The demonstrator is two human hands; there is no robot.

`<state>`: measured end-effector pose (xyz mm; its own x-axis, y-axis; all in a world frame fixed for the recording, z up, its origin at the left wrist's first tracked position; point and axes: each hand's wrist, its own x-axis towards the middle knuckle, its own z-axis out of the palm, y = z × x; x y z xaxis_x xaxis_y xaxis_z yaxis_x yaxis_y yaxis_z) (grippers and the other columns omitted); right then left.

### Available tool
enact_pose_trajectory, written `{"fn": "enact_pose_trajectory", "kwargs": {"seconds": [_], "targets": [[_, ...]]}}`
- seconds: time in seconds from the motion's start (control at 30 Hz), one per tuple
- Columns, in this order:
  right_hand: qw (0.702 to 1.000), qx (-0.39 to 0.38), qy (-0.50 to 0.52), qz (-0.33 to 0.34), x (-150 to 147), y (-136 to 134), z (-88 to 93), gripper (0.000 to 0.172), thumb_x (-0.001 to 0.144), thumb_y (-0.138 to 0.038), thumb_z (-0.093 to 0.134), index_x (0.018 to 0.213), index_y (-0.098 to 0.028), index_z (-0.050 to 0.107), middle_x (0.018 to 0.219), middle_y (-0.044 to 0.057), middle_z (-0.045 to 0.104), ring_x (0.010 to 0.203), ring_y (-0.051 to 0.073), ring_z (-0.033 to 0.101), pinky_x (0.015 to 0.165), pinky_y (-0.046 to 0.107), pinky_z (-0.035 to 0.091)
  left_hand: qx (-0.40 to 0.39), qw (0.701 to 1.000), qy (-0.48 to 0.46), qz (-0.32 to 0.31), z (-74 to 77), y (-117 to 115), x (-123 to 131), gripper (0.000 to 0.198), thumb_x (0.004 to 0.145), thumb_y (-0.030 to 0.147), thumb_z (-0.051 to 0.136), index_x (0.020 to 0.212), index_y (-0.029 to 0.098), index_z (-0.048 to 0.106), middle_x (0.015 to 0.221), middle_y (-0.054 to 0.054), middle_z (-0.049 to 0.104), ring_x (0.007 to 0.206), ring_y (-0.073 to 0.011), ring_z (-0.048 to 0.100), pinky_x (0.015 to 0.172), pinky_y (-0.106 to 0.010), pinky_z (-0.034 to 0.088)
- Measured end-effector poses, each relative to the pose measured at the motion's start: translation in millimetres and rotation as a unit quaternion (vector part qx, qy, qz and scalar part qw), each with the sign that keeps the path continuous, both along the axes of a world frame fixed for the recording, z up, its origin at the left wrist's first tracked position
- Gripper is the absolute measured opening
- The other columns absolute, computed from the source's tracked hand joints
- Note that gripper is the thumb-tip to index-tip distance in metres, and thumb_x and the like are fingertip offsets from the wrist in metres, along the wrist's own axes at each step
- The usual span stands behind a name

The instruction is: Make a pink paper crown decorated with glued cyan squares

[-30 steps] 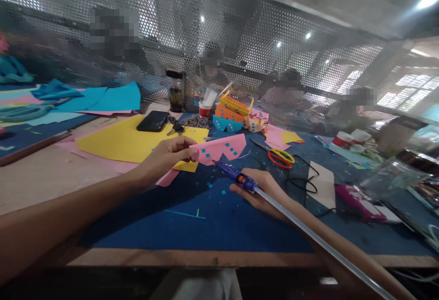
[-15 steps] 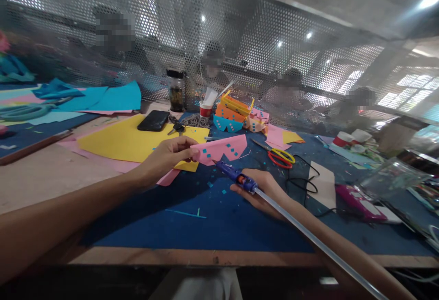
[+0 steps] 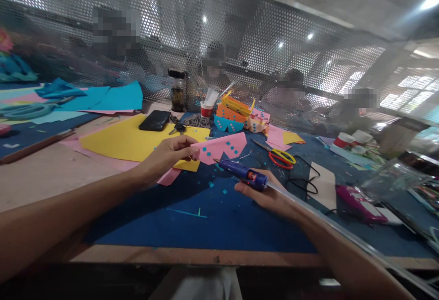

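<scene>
Between its thumb and fingers, my left hand [image 3: 171,156] pinches the left end of a pink paper piece [image 3: 221,148] dotted with small blue squares. The paper is held above the blue mat [image 3: 192,231]. My right hand [image 3: 270,195] is wrapped round a blue glue gun [image 3: 242,173] with a long clear glue stick out of its back. The gun's tip is at the lower edge of the pink paper; whether it touches cannot be made out. Small blue scraps [image 3: 225,191] lie on the mat below.
Behind the hands are yellow paper [image 3: 116,140], a black phone [image 3: 155,120], keys [image 3: 179,127], a jar [image 3: 177,92], a paper cup [image 3: 206,109] and folded paper pieces [image 3: 229,123]. Scissors [image 3: 281,157], a black cord and a magenta object [image 3: 360,204] lie to the right. People are behind the mesh.
My right hand has turned the glue gun flatter and shifted slightly right, and the glue stick has swung right. The pink paper has tilted up slightly in my left hand.
</scene>
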<state>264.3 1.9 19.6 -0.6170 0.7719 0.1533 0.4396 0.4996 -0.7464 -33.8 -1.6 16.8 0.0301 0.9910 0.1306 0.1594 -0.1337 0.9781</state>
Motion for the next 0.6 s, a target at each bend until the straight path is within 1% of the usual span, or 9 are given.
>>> {"fn": "enact_pose_trajectory", "kwargs": {"seconds": [0.07, 0.13, 0.2, 0.27, 0.37, 0.43, 0.5, 0.6], "targets": [[0.999, -0.047, 0.013, -0.02, 4, 2, -2.6, 0.032, 0.088, -0.05, 0.067, 0.09, -0.019, 0.066, 0.073, -0.002, 0.059, 0.064, 0.012, 0.05, 0.059, 0.024, 0.039, 0.01, 1.0, -0.001, 0.001, -1.5, 2, -2, 0.019, 0.083, 0.037, 0.072, 0.091, 0.019, 0.071, 0.08, -0.001, 0.068, 0.074, -0.0148, 0.059, 0.069, -0.026, 0.046], [0.997, -0.076, 0.019, -0.025, 9, 7, -4.4, 0.034, 0.087, -0.052, 0.069, 0.097, -0.019, 0.069, 0.083, 0.001, 0.065, 0.074, 0.015, 0.056, 0.066, 0.026, 0.045, 0.019, 1.0, -0.007, 0.0, -2.9, 3, -4, 0.019, 0.083, 0.036, 0.072, 0.091, 0.02, 0.071, 0.08, -0.001, 0.069, 0.074, -0.0149, 0.059, 0.071, -0.027, 0.046], [0.994, -0.101, 0.023, -0.017, 13, 12, -2.4, 0.037, 0.085, -0.053, 0.07, 0.099, -0.019, 0.069, 0.088, 0.003, 0.067, 0.081, 0.016, 0.059, 0.072, 0.028, 0.048, 0.021, 1.0, -0.014, -0.002, -3.6, 4, -5, 0.019, 0.083, 0.037, 0.073, 0.092, 0.02, 0.071, 0.08, -0.001, 0.069, 0.075, -0.0148, 0.06, 0.072, -0.027, 0.046], [0.992, -0.125, 0.017, -0.001, 17, 15, 4.8, 0.038, 0.084, -0.053, 0.071, 0.098, -0.018, 0.069, 0.088, 0.003, 0.066, 0.082, 0.017, 0.059, 0.074, 0.029, 0.049, 0.02, 1.0, -0.019, -0.003, -3.1, 4, -6, 0.019, 0.082, 0.036, 0.074, 0.092, 0.02, 0.072, 0.08, -0.001, 0.069, 0.075, -0.0144, 0.06, 0.072, -0.026, 0.046], [0.989, -0.143, -0.032, 0.025, 24, 17, 21.8, 0.036, 0.082, -0.052, 0.073, 0.094, -0.018, 0.07, 0.087, 0.004, 0.067, 0.081, 0.017, 0.059, 0.072, 0.028, 0.049, 0.024, 0.999, -0.022, -0.001, -1.4, 4, -5, 0.017, 0.082, 0.035, 0.075, 0.09, 0.02, 0.072, 0.08, 0.0, 0.068, 0.074, -0.0137, 0.06, 0.072, -0.026, 0.046], [0.986, -0.147, -0.071, 0.037, 31, 19, 31.6, 0.036, 0.08, -0.052, 0.075, 0.095, -0.019, 0.071, 0.086, 0.004, 0.067, 0.081, 0.018, 0.059, 0.07, 0.028, 0.049, 0.024, 0.999, -0.022, 0.004, -0.8, 4, -5, 0.017, 0.082, 0.035, 0.075, 0.089, 0.02, 0.071, 0.08, 0.0, 0.068, 0.074, -0.0133, 0.06, 0.073, -0.026, 0.046], [0.982, -0.148, -0.103, 0.058, 38, 21, 37.2, 0.035, 0.08, -0.052, 0.074, 0.096, -0.021, 0.072, 0.085, 0.002, 0.066, 0.079, 0.017, 0.058, 0.066, 0.027, 0.048, 0.021, 1.0, -0.018, 0.005, -1.4, 5, -5, 0.017, 0.082, 0.035, 0.075, 0.088, 0.02, 0.071, 0.08, 0.0, 0.068, 0.075, -0.0132, 0.06, 0.073, -0.025, 0.046], [0.975, -0.139, -0.155, 0.08, 47, 24, 38.7, 0.033, 0.082, -0.052, 0.072, 0.094, -0.022, 0.073, 0.077, -0.002, 0.062, 0.069, 0.014, 0.052, 0.058, 0.025, 0.043, 0.017, 1.0, -0.013, 0.004, -3.5, 6, -6, 0.019, 0.082, 0.038, 0.075, 0.088, 0.02, 0.072, 0.08, -0.001, 0.068, 0.074, -0.0135, 0.06, 0.072, -0.026, 0.046]]}}
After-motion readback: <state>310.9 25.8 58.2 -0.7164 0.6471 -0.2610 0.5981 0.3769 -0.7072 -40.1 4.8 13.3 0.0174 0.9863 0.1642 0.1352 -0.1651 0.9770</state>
